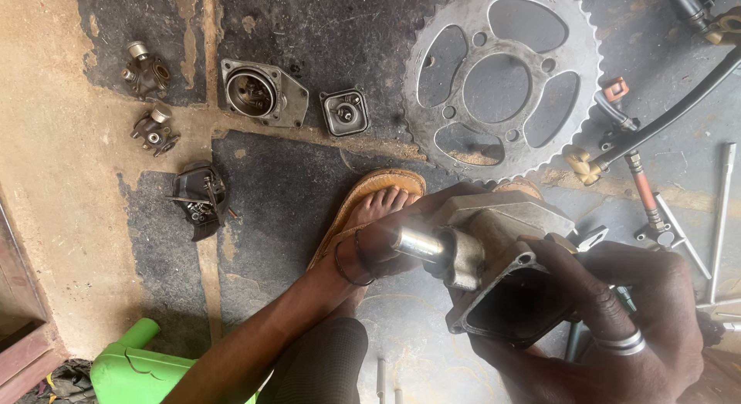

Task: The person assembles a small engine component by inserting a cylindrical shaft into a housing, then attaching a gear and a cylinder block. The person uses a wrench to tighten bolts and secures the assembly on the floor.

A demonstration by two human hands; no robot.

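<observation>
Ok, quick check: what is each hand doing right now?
Left hand: closed on the far end of the grey metal housing.
Right hand: closed around the same housing's near side.

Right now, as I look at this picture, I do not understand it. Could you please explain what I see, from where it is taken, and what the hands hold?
A camera worn on a person's head looks down at their two bare hands above a stained concrete floor. The right hand, wearing a ring, and the left hand both hold a grey metal housing with a shiny tube on one side. On the floor lie a large toothed sprocket, small metal engine parts, black hoses and thin steel tools. A sandalled foot shows below.
</observation>
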